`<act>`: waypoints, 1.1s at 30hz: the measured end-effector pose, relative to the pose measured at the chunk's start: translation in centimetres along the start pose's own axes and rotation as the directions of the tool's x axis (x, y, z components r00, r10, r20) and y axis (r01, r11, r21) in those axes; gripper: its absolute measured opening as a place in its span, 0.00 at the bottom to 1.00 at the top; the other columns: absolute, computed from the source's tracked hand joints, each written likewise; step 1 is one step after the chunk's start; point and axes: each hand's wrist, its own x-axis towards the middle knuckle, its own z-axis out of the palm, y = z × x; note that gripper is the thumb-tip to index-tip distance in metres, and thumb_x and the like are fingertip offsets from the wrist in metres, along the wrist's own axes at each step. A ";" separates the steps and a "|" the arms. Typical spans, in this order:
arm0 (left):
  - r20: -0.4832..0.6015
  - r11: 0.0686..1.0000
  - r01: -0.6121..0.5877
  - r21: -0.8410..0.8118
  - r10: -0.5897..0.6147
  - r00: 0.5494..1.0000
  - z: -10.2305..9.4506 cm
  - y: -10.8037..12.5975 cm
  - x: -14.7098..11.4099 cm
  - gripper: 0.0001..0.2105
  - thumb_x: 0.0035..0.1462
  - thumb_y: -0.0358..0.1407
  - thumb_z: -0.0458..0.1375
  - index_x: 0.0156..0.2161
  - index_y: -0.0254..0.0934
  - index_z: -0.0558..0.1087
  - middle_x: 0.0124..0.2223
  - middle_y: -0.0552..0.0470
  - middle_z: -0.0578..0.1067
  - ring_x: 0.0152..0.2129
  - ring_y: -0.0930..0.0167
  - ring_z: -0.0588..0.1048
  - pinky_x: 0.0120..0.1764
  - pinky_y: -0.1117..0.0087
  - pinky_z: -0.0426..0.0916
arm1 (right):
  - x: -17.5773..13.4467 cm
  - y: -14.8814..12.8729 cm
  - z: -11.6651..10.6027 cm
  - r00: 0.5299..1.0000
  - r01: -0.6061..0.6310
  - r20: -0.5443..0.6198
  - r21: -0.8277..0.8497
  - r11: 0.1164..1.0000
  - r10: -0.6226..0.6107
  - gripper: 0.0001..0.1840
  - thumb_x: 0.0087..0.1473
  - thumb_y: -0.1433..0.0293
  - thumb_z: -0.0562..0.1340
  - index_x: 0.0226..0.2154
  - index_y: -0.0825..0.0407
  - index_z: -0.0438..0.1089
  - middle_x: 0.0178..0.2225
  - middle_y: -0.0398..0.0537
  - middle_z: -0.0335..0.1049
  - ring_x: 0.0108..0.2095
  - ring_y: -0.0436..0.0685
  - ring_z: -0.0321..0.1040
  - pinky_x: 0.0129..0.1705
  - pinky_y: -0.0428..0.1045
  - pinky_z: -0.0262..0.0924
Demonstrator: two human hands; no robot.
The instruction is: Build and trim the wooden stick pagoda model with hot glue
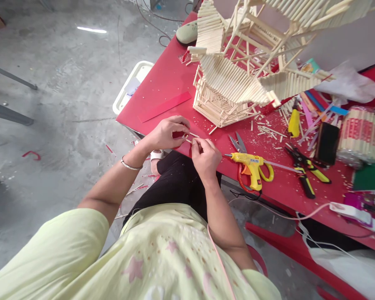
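Observation:
At the table's near edge, my left hand (pixel 168 132) pinches a small piece made of thin wooden sticks (pixel 194 135) between thumb and fingers. From the right, my right hand (pixel 206 158) grips the end of one of its sticks, fingers curled in. My fingers partly hide how the sticks join. Beyond both hands stands a large pavilion-like model (pixel 234 79) built of the same pale sticks. Right of my right hand, a yellow glue gun (pixel 251 164) lies across scissors (pixel 238 143) with red and yellow handles.
The red table (pixel 162 93) carries a red strip (pixel 165 107), pliers (pixel 304 166), a yellow cutter (pixel 294 121), a dark phone (pixel 327 143), a wrapped stick bundle (pixel 361 133) and scattered offcuts. A pink cord (pixel 312 213) runs past my right arm. A white tray (pixel 120 100) is at the left.

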 end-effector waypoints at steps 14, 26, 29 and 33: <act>0.004 1.000 0.007 -0.002 -0.007 1.000 0.0 0.1 0.0 0.08 0.55 0.30 0.63 0.41 0.38 0.81 0.49 0.44 0.80 0.44 0.64 0.80 0.48 0.63 0.76 | 0.0 0.0 0.1 1.000 0.021 -0.015 -0.011 1.000 -0.021 0.17 0.70 0.60 0.59 0.42 0.50 0.81 0.35 0.49 0.81 0.34 0.56 0.76 0.38 0.49 0.61; -0.001 1.000 -0.010 -0.004 0.010 1.000 0.0 -0.1 0.0 0.09 0.54 0.29 0.63 0.41 0.39 0.81 0.48 0.44 0.80 0.44 0.64 0.80 0.48 0.62 0.76 | 0.0 0.0 0.1 1.000 0.007 -0.009 0.006 1.000 -0.006 0.18 0.70 0.59 0.59 0.42 0.50 0.81 0.35 0.50 0.81 0.35 0.56 0.76 0.38 0.50 0.61; 0.004 1.000 0.000 0.001 0.000 1.000 0.0 -0.1 0.0 0.09 0.55 0.30 0.63 0.41 0.39 0.81 0.49 0.44 0.80 0.44 0.64 0.80 0.49 0.62 0.76 | -0.1 0.1 0.1 1.000 0.003 0.000 0.008 1.000 -0.003 0.18 0.70 0.59 0.58 0.43 0.49 0.81 0.36 0.50 0.81 0.35 0.56 0.76 0.39 0.50 0.62; 0.005 1.000 0.001 -0.002 -0.001 1.000 0.0 -0.1 0.0 0.09 0.55 0.30 0.63 0.41 0.39 0.81 0.49 0.44 0.80 0.45 0.64 0.80 0.49 0.61 0.76 | -0.1 0.0 0.0 1.000 -0.003 0.006 -0.001 1.000 0.003 0.18 0.71 0.59 0.58 0.42 0.49 0.81 0.36 0.50 0.81 0.36 0.56 0.76 0.39 0.50 0.62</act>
